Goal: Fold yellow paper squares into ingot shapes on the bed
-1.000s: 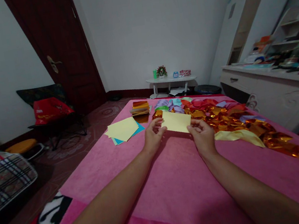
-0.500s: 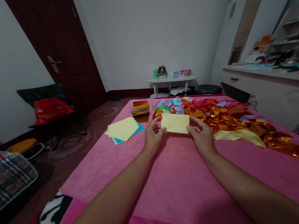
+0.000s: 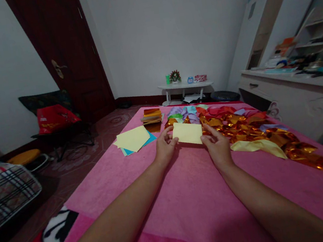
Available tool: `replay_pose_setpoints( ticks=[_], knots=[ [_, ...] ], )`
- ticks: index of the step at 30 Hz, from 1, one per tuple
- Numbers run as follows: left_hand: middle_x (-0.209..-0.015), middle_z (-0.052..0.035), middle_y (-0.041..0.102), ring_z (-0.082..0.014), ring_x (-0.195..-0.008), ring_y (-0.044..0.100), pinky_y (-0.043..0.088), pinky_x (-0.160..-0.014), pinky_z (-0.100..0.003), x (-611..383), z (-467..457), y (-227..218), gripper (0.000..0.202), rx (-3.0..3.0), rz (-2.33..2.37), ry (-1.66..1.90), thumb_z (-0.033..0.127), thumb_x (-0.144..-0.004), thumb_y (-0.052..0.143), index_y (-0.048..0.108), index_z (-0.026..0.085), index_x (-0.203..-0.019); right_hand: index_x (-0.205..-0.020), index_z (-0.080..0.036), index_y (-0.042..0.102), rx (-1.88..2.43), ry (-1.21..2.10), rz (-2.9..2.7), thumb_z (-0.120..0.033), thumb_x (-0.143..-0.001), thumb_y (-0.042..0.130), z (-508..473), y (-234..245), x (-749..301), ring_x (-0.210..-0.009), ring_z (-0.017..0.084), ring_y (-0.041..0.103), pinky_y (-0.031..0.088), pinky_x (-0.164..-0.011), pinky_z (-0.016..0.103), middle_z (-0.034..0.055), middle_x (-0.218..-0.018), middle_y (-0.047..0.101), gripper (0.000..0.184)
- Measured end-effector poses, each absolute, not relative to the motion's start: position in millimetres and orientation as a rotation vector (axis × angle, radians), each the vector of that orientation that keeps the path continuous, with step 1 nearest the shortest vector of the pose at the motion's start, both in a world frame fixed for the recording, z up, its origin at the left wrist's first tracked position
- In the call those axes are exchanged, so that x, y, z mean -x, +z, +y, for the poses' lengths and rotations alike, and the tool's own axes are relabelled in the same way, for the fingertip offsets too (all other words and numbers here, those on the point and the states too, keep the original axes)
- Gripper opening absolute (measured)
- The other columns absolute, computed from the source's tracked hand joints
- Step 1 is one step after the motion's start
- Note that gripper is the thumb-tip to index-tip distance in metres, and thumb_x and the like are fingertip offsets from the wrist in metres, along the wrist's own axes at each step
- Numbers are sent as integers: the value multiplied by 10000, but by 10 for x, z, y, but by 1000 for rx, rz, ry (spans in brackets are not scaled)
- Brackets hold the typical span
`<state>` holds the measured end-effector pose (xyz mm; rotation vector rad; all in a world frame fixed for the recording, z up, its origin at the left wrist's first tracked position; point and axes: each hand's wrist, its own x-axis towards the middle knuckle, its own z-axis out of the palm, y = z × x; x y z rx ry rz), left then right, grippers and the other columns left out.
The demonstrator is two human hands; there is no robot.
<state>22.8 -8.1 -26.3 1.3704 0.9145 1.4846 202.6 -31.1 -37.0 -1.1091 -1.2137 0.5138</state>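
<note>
Yellow sheet [image 3: 187, 134] sits between my hands, above the pink cover [image 3: 175, 188]. Left hand [image 3: 165, 147] pinches its left edge; right hand [image 3: 217, 145] pinches its right edge.

The held paper [image 3: 187, 134] is showing plain pale yellow. The surface [image 3: 174, 204] is showing pink. Near its left edge, the sheets [image 3: 133, 139] are displaying pale yellow over blue. Toward its right edge, the crumpled foil [image 3: 242, 127] is reflecting orange-gold. The quilted cover [image 3: 4, 186] is bearing a black-and-white check.
</note>
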Motion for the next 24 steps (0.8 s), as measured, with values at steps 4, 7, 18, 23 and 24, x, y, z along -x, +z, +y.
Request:
replay_pose_setpoints(
  ticks=[4, 7, 18, 23, 24],
  knots=[
    [-621, 53, 529, -45, -444, 472, 384, -458, -177, -227, -72, -266, 510, -1337, 922, 1484, 118, -713, 597, 495, 117, -1213, -1206, -171, 610, 1113, 507, -1223, -269, -733, 623, -324, -337, -2006, -914, 205, 647, 503, -846, 370, 110, -1162, 644, 484],
    [-603, 58, 521, -47, -445, 469, 381, -463, -178, -227, -76, -262, 502, -1328, 927, 1503, 111, -706, 606, 508, 120, -1198, -1065, -155, 687, 1141, 453, -1274, -286, -723, 633, -330, -325, -1996, -929, 219, 632, 489, -861, 389, 107, -1104, 665, 370],
    [-630, 29, 563, -64, -476, 506, 400, -480, -190, -213, -57, -261, 497, -1220, 922, 1557, 136, -698, 631, 519, 94, -1181, -1082, -159, 630, 1091, 715, -1181, -362, -718, 663, -353, -329, -1961, -737, 186, 647, 480, -562, 266, 90, -960, 691, 417],
    [-627, 27, 572, -68, -486, 510, 400, -492, -192, -206, -37, -283, 501, -1211, 918, 1562, 140, -700, 631, 516, 98, -1186, -1062, -133, 625, 1067, 811, -1202, -359, -726, 660, -383, -290, -1932, -716, 183, 658, 466, -543, 247, 73, -823, 696, 406],
    [-624, 27, 573, -70, -488, 512, 399, -494, -194, -206, -38, -284, 500, -1217, 912, 1563, 141, -698, 635, 520, 99, -1183, -1060, -129, 624, 1067, 819, -1199, -362, -721, 666, -386, -285, -1927, -701, 179, 658, 465, -542, 246, 68, -795, 695, 413]
  ],
)
